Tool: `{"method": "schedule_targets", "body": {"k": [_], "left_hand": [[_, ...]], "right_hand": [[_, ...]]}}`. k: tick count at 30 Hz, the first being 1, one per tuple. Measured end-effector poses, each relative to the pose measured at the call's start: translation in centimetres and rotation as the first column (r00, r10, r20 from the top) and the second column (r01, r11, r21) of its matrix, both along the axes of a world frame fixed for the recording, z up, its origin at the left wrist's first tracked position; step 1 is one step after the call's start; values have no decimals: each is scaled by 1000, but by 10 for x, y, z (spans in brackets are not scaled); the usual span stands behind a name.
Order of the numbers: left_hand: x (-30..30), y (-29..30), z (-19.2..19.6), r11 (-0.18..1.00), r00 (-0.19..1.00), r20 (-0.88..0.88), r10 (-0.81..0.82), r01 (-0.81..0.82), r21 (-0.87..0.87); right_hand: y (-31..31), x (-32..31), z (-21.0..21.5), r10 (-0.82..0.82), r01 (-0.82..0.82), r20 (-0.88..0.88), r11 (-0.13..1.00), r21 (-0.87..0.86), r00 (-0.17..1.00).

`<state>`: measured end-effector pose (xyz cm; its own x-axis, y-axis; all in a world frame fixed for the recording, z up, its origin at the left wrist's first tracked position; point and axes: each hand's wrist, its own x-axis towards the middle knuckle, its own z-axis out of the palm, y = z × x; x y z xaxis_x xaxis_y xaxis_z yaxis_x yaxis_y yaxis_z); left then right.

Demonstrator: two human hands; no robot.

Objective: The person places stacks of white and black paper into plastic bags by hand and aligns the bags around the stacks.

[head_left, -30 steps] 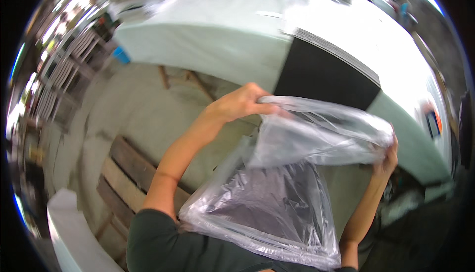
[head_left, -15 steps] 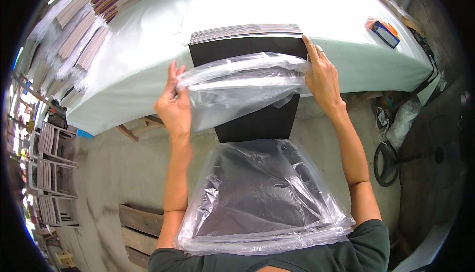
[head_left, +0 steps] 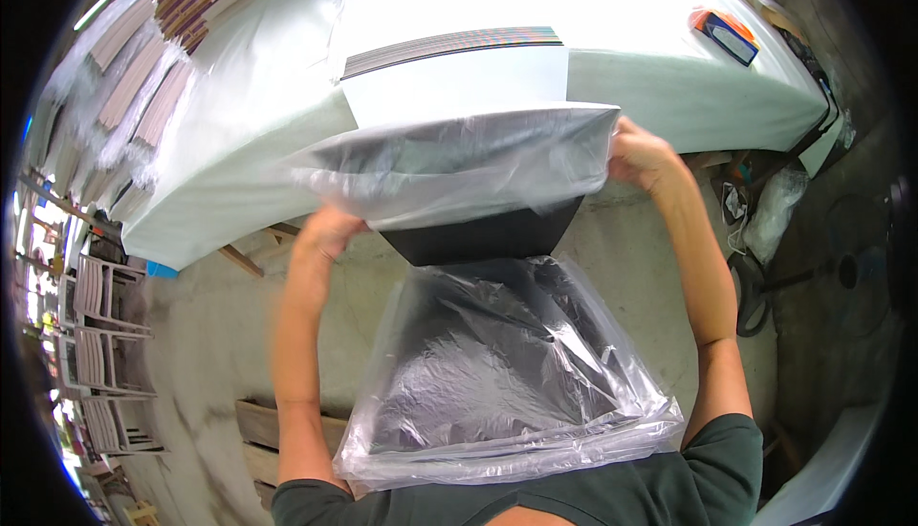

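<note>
- The clear, crinkled plastic bag [head_left: 459,177] is stretched across the middle of the frame, its mouth held wide between both hands, over the near edge of the pale green cloth-covered tabletop [head_left: 239,153].
- The left hand [head_left: 330,231], left of centre, is blurred; it grips the bag's lower left edge, fingers closed on the plastic.
- The right hand [head_left: 643,155], right of centre, pinches the bag's upper right corner with fingers curled shut.
- A flat black board [head_left: 478,237] shows just below the bag, hanging off the tabletop's edge.
- A stack of thin boards with a white top face [head_left: 459,81] lies on the tabletop above the bag.
- A second clear plastic bag with a dark board inside [head_left: 507,373] fills the lower centre, close to the person's chest.
- A small orange and dark blue object [head_left: 727,33] sits at upper right.
</note>
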<state>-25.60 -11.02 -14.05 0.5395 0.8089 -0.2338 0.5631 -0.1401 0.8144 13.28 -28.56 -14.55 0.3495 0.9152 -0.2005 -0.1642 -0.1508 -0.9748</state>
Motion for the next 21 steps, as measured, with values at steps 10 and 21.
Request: {"method": "schedule_targets", "body": {"k": [10,21], "left_hand": [[-38,-27,-138,839,958,280,60,103,-535],[-38,-65,-267,992,984,127,125,-120,-43]], "right_hand": [[-34,-43,-144,367,-308,307,925,-224,878],[-52,-78,-166,-65,29,-117,959,-283,991]]}}
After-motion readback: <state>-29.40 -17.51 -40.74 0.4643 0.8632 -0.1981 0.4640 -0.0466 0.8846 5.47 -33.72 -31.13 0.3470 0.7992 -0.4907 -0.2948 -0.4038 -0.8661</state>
